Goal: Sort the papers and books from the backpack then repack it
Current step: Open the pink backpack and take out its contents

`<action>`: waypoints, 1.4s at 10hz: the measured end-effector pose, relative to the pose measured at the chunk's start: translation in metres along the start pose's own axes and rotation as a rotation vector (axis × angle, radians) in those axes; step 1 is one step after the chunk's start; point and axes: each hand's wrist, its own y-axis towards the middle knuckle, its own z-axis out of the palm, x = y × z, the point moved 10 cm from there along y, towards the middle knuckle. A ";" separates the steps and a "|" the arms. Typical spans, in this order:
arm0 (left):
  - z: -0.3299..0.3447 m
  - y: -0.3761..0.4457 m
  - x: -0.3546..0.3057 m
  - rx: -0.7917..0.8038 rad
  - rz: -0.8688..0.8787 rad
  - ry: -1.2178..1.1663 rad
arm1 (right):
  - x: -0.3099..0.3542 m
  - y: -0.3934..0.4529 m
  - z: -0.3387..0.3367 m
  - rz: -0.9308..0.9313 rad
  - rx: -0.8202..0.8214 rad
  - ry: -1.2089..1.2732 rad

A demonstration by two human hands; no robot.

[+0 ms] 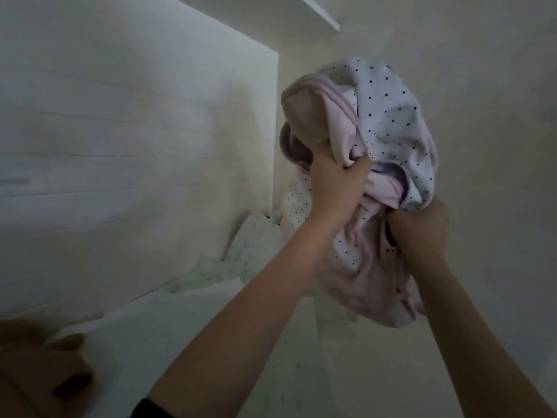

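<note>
My left hand and right hand both clutch the backpack, pink and white with dark dots, held up high before a pale wall. Below the backpack lie rumpled white papers.

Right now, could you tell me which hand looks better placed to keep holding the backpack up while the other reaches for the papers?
Probably the right hand: it grips the backpack from below. The left hand sits nearer the papers, down to its left.
</note>
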 end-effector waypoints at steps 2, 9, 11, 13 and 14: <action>0.132 -0.063 0.130 0.847 -0.152 0.075 | -0.123 0.027 -0.058 0.199 -0.037 -0.411; 0.154 -0.175 0.309 1.122 -0.139 1.225 | -0.243 -0.021 -0.005 -0.429 0.489 -1.381; 0.134 -0.184 0.293 1.134 0.037 1.176 | -0.220 -0.029 0.005 -0.308 0.366 -1.290; 0.104 -0.170 0.270 1.038 0.119 1.177 | -0.202 -0.063 0.037 -0.497 0.418 -1.250; 0.064 -0.174 0.269 1.077 0.017 1.247 | -0.208 -0.066 0.039 -0.254 0.490 -1.291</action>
